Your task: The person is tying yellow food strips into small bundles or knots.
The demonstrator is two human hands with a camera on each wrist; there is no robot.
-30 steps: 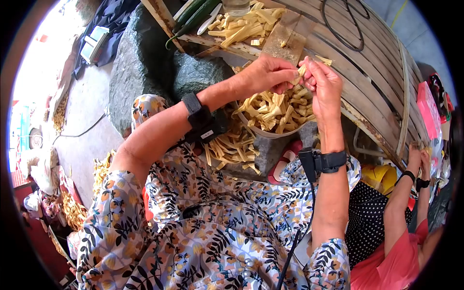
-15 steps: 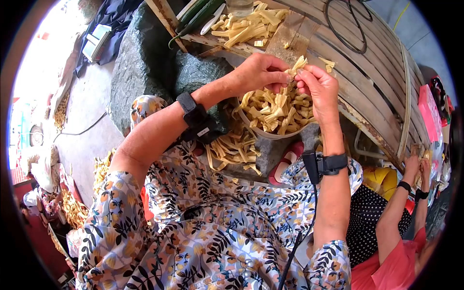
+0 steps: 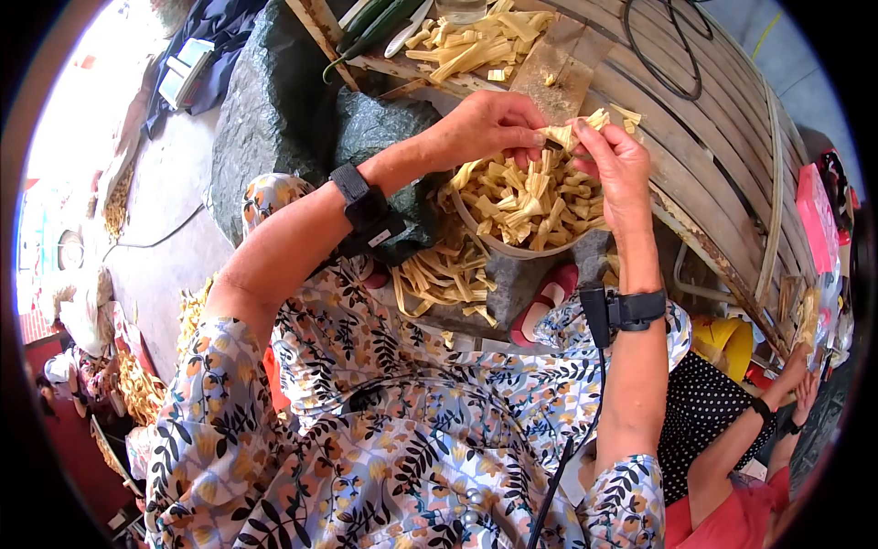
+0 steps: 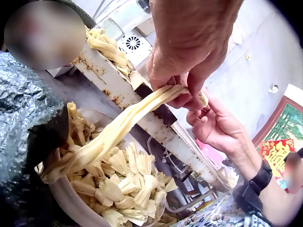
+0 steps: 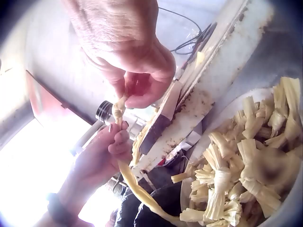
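Observation:
Over a tub (image 3: 517,252) heaped with knotted yellow pieces (image 3: 530,201), both hands hold a pale yellow strip. My left hand (image 3: 494,128) pinches the strip (image 4: 125,120), whose long tail hangs down over the tub in the left wrist view. Facing it, my right hand (image 3: 620,174) pinches the other end between thumb and fingers, a short frayed tip sticking out past them. In the right wrist view a small knot (image 5: 117,111) shows in the strip between the two hands.
A slatted wooden bench (image 3: 704,128) with a rusty edge stands beyond the tub, bearing loose yellow strips (image 3: 476,41), a small board (image 3: 558,73), green cucumbers (image 3: 375,27) and a black cable (image 3: 690,73). Dark green plastic (image 3: 380,137) lies left. Another person's hands (image 3: 800,384) are at far right.
My hands have moved slightly apart, and the strip between them shows more. The tip now points right past my right hand. The other person's hands have shifted down.

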